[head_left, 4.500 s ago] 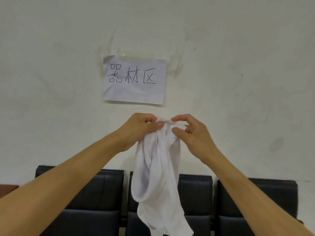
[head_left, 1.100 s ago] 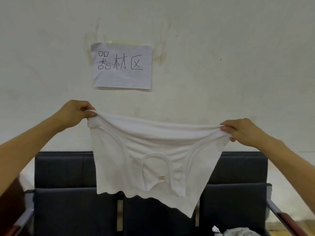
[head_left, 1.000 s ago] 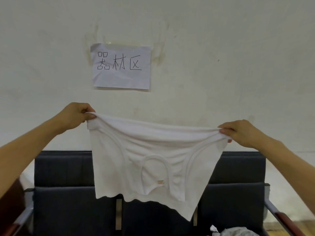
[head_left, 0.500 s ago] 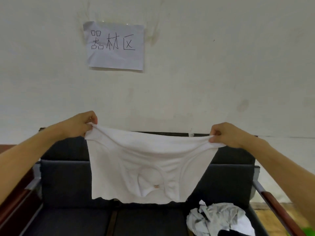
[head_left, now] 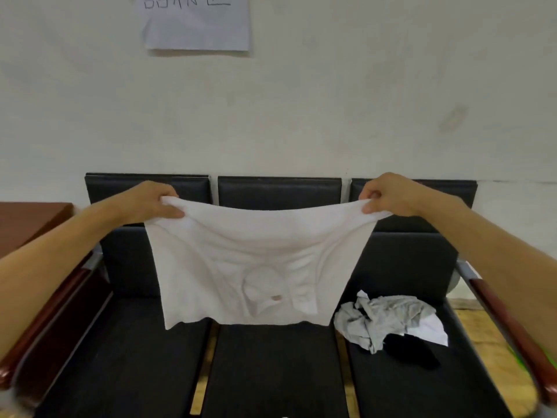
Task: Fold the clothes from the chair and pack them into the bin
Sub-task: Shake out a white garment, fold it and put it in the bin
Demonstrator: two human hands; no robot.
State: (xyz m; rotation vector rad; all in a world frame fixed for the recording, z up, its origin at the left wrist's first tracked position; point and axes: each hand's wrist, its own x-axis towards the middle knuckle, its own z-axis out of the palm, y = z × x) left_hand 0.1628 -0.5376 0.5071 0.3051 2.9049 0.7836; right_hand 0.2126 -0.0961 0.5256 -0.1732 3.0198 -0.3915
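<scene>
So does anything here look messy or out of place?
Yes: a crumpled heap of grey, white and black clothes lies unfolded on the right seat. The white garment held up has a small mark near its middle.

Soft white cloth underwear [head_left: 241, 254]

It looked like a waiting area or institutional room. A row of joined black padded seats [head_left: 280, 366] with wooden armrests [head_left: 512, 324] stood against a bare scuffed wall [head_left: 331, 110], under a taped handwritten paper sign [head_left: 197, 24].
</scene>
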